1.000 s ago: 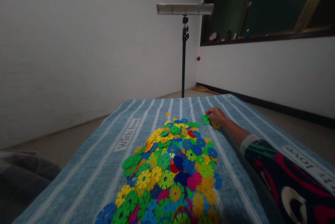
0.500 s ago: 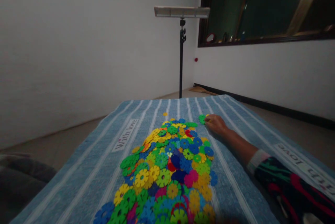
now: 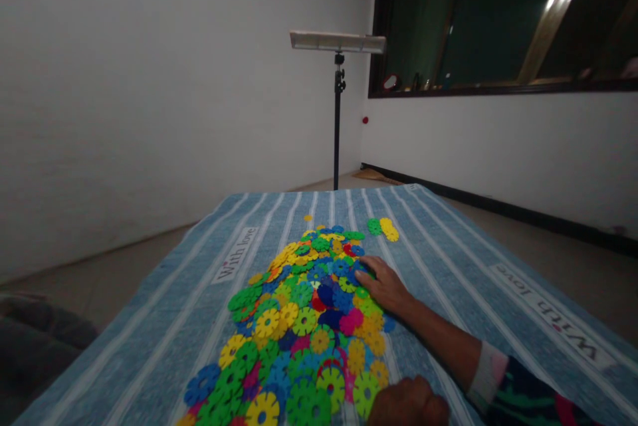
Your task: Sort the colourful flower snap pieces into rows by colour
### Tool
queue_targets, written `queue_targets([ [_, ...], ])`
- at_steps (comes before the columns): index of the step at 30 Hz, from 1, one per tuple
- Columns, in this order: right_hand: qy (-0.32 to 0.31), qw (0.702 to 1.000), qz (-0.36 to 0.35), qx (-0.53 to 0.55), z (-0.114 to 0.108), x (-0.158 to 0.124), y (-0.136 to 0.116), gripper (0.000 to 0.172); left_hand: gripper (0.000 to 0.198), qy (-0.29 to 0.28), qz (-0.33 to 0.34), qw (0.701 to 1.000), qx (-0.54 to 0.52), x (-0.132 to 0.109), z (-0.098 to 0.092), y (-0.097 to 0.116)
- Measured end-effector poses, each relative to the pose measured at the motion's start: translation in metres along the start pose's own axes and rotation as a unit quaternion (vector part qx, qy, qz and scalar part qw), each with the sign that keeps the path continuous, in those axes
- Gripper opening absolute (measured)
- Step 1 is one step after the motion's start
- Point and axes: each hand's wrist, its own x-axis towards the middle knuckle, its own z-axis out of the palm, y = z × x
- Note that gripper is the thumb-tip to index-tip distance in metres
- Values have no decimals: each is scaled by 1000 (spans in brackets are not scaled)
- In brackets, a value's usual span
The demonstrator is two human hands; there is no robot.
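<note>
A long heap of notched plastic snowflake discs (image 3: 304, 323) in several colours covers the middle of the striped cloth. At the heap's right edge my right hand (image 3: 386, 286) touches the blue and green discs, its thumb and fingers apart. Beyond it, a green disc group (image 3: 374, 226) lies beside overlapping yellow discs (image 3: 389, 230), separate from the heap. My left hand (image 3: 409, 403) is at the bottom edge, close to the near end of the heap, with its fingers curled in. Whatever it may hold is hidden.
A blue and white striped cloth (image 3: 164, 319) covers the table. One yellow disc (image 3: 308, 218) lies alone past the far end of the heap. Behind the table stands a lamp on a black pole (image 3: 337, 133). Grey fabric (image 3: 40, 339) shows at the left.
My right hand has come back from the far green and yellow discs to the heap, leaving yellow discs beside the green ones. My left hand has risen into view at the bottom.
</note>
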Motion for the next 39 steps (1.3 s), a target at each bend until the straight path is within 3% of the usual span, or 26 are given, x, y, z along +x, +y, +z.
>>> queue_targets([
  [4, 13, 999, 5, 34, 10, -10, -13, 36, 10, 48, 78, 994, 52, 4, 17, -2],
  [9, 48, 996, 26, 67, 8, -16, -13, 40, 13, 64, 113, 989, 66, -1, 1, 1],
  [23, 50, 991, 42, 118, 8, -32, -7, 37, 5, 28, 95, 995, 6, -13, -38, 19],
  [32, 31, 991, 33, 125, 2, -44, -17, 35, 11, 14, 103, 994, -23, -13, -45, 20],
  [39, 54, 992, 29, 111, -2, -48, -19, 28, 10, -4, 99, 995, -12, -14, -49, 22],
])
